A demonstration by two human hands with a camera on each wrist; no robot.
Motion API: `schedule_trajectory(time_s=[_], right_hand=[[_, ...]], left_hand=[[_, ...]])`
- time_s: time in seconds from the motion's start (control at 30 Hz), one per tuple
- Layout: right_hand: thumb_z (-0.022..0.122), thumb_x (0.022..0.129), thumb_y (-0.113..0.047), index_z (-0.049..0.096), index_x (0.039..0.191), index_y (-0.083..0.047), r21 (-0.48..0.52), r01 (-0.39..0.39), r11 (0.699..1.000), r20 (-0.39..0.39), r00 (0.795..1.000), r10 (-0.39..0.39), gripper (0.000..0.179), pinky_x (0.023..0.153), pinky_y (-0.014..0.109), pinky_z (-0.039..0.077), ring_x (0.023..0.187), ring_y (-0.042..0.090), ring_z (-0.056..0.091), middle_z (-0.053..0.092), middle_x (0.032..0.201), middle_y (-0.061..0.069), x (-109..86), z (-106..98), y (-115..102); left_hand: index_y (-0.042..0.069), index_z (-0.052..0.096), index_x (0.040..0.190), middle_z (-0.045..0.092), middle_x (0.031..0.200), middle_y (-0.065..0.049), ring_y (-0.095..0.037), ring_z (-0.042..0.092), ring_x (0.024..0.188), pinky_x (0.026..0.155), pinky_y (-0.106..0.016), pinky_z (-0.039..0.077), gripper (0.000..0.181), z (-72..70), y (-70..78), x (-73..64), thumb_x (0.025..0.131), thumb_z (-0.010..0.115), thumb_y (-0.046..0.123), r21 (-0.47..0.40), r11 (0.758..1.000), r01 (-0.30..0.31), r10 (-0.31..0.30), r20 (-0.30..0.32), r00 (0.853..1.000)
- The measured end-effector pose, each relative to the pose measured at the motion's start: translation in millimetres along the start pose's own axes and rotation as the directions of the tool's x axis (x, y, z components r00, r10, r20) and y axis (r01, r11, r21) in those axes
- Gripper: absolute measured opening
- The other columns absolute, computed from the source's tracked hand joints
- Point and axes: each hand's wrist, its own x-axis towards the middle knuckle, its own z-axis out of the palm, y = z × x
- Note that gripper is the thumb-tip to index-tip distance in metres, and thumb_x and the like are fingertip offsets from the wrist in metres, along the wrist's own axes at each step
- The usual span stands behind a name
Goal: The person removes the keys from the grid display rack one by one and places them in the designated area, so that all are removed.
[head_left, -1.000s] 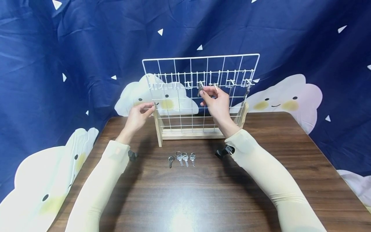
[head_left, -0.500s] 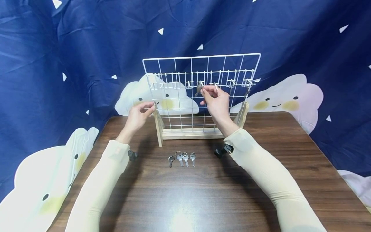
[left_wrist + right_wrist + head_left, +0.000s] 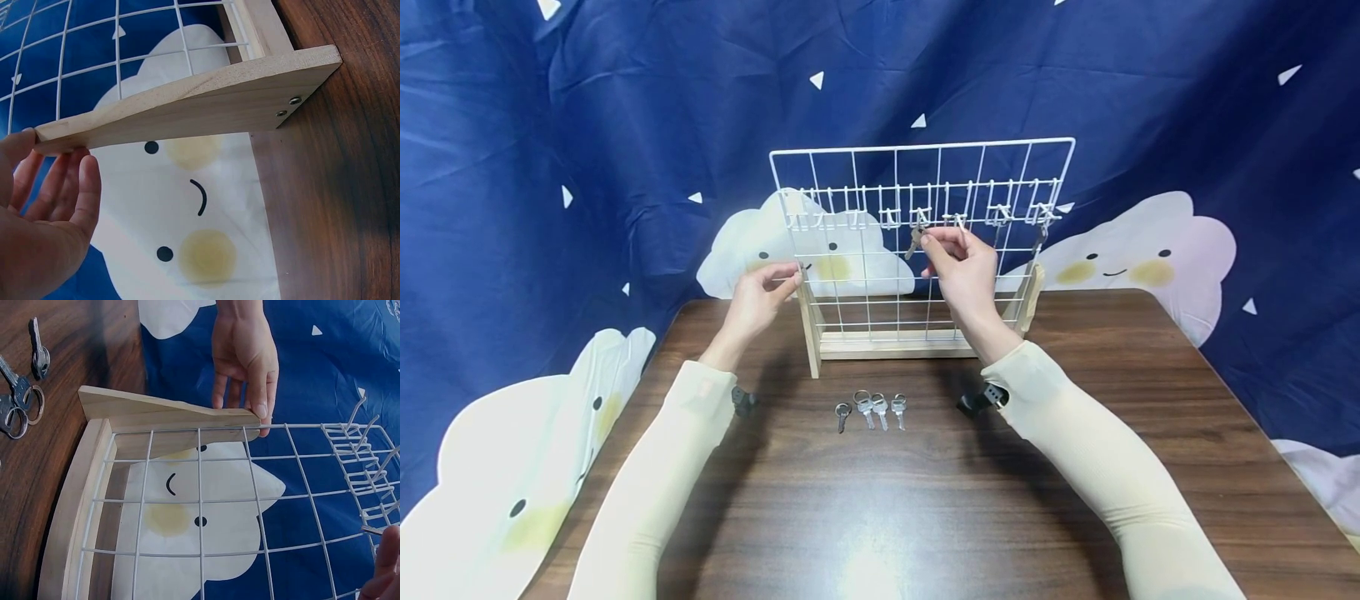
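A key (image 3: 914, 242) is pinched by the right hand (image 3: 967, 268), jutting left of its fingers (image 3: 946, 232) just below a hook (image 3: 921, 215) on the wire rack (image 3: 925, 147), whose left wooden support (image 3: 206, 107) is gripped by the left hand (image 3: 756, 302), while four keys (image 3: 880, 406) are seen nearer on the table (image 3: 820, 500).

A big, dark blue cloth (image 3: 662, 125) with soft wrinkles hangs behind the bench and down both sides. Little white triangles (image 3: 817, 80) are dotted over it. Puffy white clouds with faces are on it too. The right cloud (image 3: 1183, 237) has two black eyes, a tiny smile and yellow cheeks, and its edge looks a bit pink. Another cloud (image 3: 730, 258) is near the middle, and a big one (image 3: 490, 450) slants down at the left. The dark brown, wood-patterned bench (image 3: 820, 492) has stripy lines. A bright white shine (image 3: 868, 571) glows on its front.
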Motion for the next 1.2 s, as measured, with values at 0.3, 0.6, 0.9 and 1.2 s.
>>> schedule_trajectory(time_s=[0.3,0.6,0.9,1.2], right_hand=[[0.074,0.089,-0.009,0.073,0.097,0.002,-0.010,0.048,0.999,0.002,0.999,-0.048,0.014,0.050,0.023,0.057,0.049,0.007,0.056,0.074,0.078,0.005,-7.7,-5,-4],[0.074,0.090,-0.014,0.073,0.097,0.001,-0.068,0.076,0.995,0.007,0.997,-0.076,0.016,0.049,0.021,0.055,0.047,0.011,0.057,0.072,0.074,-0.003,-13.7,-9,-8],[0.073,0.091,-0.013,0.073,0.097,0.000,-0.059,0.095,0.994,0.009,0.995,-0.094,0.015,0.048,0.021,0.055,0.047,0.009,0.057,0.074,0.077,0.003,-18.6,-13,-14],[0.075,0.090,-0.016,0.072,0.098,-0.001,-0.097,0.049,0.994,0.052,0.998,-0.044,0.017,0.049,0.024,0.057,0.048,0.017,0.059,0.072,0.073,-0.007,-26.1,-18,-14]], left_hand=[[0.005,0.066,0.129,0.068,0.129,-0.016,-0.032,0.071,0.106,0.086,-0.032,0.063,0.037,-0.6,0.7,0.0,0.098,0.066,0.025,0.014,1.000,-0.013,0.013,-0.001,1.000],[0.004,0.065,0.129,0.067,0.130,-0.018,-0.034,0.071,0.108,0.090,-0.043,0.062,0.038,-0.2,-1.3,1.1,0.097,0.067,0.025,-0.006,1.000,-0.009,0.009,0.007,1.000],[0.005,0.065,0.129,0.067,0.129,-0.017,-0.033,0.071,0.108,0.091,-0.043,0.062,0.039,-0.5,-0.8,0.3,0.097,0.067,0.027,-0.003,1.000,-0.013,0.013,-0.001,1.000],[0.004,0.066,0.128,0.068,0.129,-0.018,-0.034,0.071,0.107,0.091,-0.046,0.061,0.039,-0.3,-1.3,0.4,0.097,0.067,0.026,-0.013,1.000,-0.023,0.023,0.000,1.000]])
